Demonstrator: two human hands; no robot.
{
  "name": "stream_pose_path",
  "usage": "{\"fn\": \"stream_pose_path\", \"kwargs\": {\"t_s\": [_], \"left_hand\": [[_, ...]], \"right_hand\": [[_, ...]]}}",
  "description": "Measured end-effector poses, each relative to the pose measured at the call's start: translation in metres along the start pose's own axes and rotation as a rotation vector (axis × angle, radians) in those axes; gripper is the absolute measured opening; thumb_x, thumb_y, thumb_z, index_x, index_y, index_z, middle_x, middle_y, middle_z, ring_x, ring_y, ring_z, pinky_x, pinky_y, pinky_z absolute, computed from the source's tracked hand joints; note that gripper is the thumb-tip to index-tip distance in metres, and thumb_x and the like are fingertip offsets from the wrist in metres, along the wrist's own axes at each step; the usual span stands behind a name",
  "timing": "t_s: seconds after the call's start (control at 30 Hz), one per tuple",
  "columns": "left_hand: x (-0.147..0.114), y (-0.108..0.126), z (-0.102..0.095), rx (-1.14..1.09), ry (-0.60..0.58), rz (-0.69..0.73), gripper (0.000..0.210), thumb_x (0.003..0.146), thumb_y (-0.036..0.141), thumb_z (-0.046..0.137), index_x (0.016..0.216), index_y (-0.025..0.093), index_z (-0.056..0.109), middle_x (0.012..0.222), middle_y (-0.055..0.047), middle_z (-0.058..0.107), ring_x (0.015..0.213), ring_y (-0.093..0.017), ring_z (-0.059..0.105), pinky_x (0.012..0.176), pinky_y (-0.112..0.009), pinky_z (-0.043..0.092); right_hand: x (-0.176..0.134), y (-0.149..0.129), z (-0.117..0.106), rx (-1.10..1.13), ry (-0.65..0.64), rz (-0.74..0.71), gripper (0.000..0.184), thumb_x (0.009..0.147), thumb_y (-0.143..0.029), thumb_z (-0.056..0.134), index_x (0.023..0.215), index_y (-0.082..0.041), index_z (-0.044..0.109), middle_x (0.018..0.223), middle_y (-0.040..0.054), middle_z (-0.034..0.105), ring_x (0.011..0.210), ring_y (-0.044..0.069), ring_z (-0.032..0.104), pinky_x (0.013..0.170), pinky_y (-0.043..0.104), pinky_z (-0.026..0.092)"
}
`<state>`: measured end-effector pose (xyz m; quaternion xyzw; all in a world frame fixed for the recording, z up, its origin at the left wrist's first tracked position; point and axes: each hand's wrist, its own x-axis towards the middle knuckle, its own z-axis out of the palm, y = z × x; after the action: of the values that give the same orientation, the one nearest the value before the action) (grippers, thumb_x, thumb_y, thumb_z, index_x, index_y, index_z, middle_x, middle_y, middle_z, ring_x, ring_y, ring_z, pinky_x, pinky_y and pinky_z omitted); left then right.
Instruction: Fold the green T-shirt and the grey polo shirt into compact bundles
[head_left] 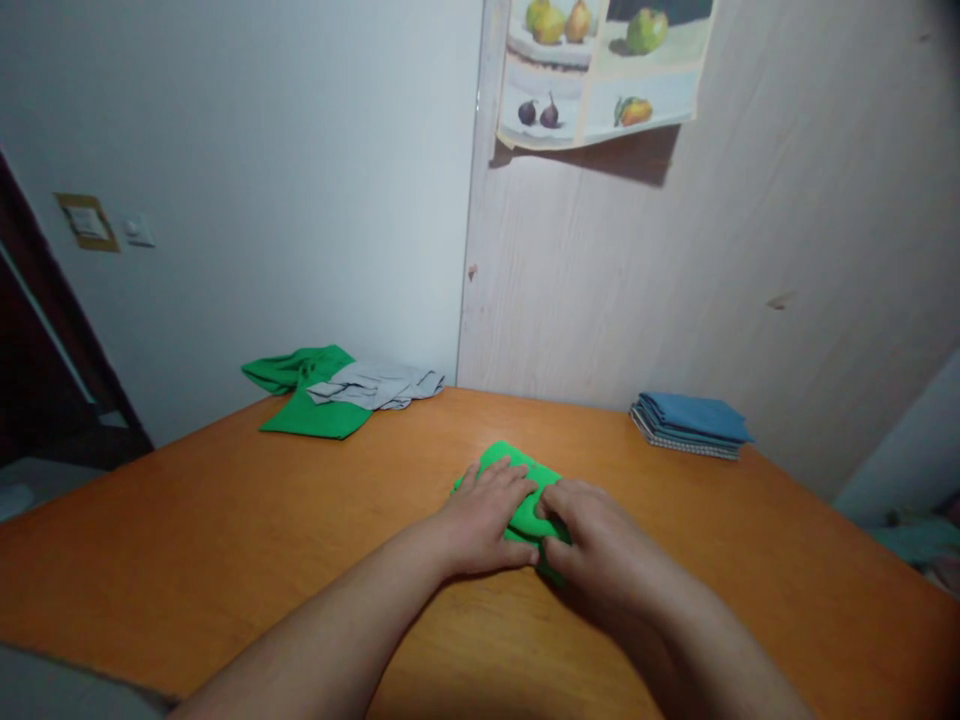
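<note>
Orange table [300, 520] before us: our left hand [482, 520] presses flat on green cloth [529, 516], our right hand [604, 535] pinches its right end.

Cannot see all of green cloth [529, 514] under left hand [486, 514] and right hand [596, 535]; cannot follow 2 forearms [322, 620] past bottom edge or fruit poster [592, 85] past top; cannot identify blurred items [919, 543], far right.

A fruit poster [602, 72] hangs on pale panelling [622, 270].
</note>
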<state>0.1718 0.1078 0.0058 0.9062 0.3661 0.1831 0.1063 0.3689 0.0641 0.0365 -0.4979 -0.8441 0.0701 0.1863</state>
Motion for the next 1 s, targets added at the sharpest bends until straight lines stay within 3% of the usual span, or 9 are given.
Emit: {"fn": "stream_pose_path", "kwargs": {"t_s": [0.2,0.3,0.4,0.5,0.6,0.67,0.77,0.87,1.0], "left_hand": [[0.0,-0.003,0.005,0.003,0.041,0.007,0.077,0.071,0.052,0.08,0.138,0.027,0.051,0.154,-0.011,0.044,0.146,-0.04,0.03,0.118,-0.064,0.02],[-0.001,-0.003,-0.001,-0.016,0.012,0.018,0.081,0.07,0.058,0.079,0.139,0.028,0.051,0.155,-0.011,0.043,0.146,-0.04,0.031,0.118,-0.064,0.018],[-0.002,-0.003,-0.012,-0.092,-0.03,0.039,0.086,0.067,0.066,0.077,0.141,0.029,0.052,0.154,-0.01,0.045,0.144,-0.04,0.033,0.118,-0.061,0.02],[0.001,-0.004,-0.021,-0.168,0.028,0.01,0.066,0.08,0.063,0.068,0.135,0.028,0.057,0.141,-0.007,0.058,0.134,-0.033,0.048,0.115,-0.053,0.03],[0.008,-0.006,-0.022,-0.184,0.186,-0.03,0.036,0.096,0.048,0.053,0.121,0.024,0.064,0.123,-0.006,0.069,0.116,-0.026,0.06,0.109,-0.046,0.039],[0.012,-0.006,-0.02,-0.161,0.252,-0.021,0.03,0.1,0.039,0.047,0.115,0.022,0.066,0.119,-0.006,0.07,0.113,-0.024,0.062,0.108,-0.045,0.04],[0.015,-0.006,-0.012,-0.092,0.273,0.021,0.032,0.102,0.034,0.041,0.121,0.022,0.064,0.128,-0.008,0.067,0.125,-0.024,0.056,0.114,-0.046,0.034],[0.017,-0.006,-0.003,-0.008,0.238,0.047,0.04,0.104,0.036,0.037,0.135,0.02,0.056,0.148,-0.01,0.053,0.142,-0.025,0.041,0.12,-0.049,0.024],[0.016,-0.006,0.007,0.102,0.077,0.021,0.051,0.103,0.043,0.035,0.149,0.022,0.043,0.161,-0.009,0.035,0.151,-0.028,0.023,0.122,-0.056,0.014]], "right_hand": [[-0.003,-0.007,-0.004,-0.017,-0.036,-0.019,0.006,0.075,-0.017,0.062,0.076,-0.02,0.058,0.084,0.0027,0.062,0.079,0.017,0.049,0.069,0.028,0.031],[-0.004,-0.007,-0.007,0.023,-0.115,0.01,0.014,0.079,-0.031,0.069,0.075,-0.021,0.061,0.081,0.0028,0.063,0.075,0.017,0.05,0.066,0.028,0.032],[-0.004,-0.003,-0.01,0.11,-0.149,0.013,0.02,0.088,-0.035,0.061,0.075,-0.021,0.065,0.081,0.0031,0.064,0.074,0.016,0.051,0.067,0.028,0.033],[-0.002,0.001,-0.009,0.156,-0.144,0.022,0.019,0.092,-0.025,0.052,0.08,-0.021,0.066,0.081,0.0027,0.066,0.074,0.015,0.053,0.067,0.027,0.033],[-0.001,0.002,-0.005,0.135,-0.149,0.018,0.01,0.085,-0.019,0.056,0.081,-0.021,0.065,0.083,0.0017,0.065,0.075,0.015,0.053,0.066,0.026,0.033],[0.0,0.0,-0.002,0.103,-0.149,0.021,0.008,0.081,-0.017,0.058,0.08,-0.022,0.064,0.085,0.0013,0.064,0.076,0.015,0.052,0.065,0.026,0.031],[-0.001,-0.005,0.0,0.071,-0.148,0.038,0.007,0.078,-0.016,0.058,0.08,-0.022,0.062,0.084,0.0012,0.064,0.077,0.015,0.051,0.064,0.026,0.03],[-0.001,-0.007,0.001,0.063,-0.149,0.05,0.007,0.076,-0.015,0.058,0.077,-0.021,0.06,0.082,0.0013,0.064,0.075,0.015,0.051,0.063,0.026,0.03],[0.0,-0.003,0.004,0.056,-0.122,0.046,0.009,0.081,-0.019,0.055,0.073,-0.021,0.058,0.077,0.0008,0.063,0.069,0.014,0.051,0.06,0.026,0.03]]}}
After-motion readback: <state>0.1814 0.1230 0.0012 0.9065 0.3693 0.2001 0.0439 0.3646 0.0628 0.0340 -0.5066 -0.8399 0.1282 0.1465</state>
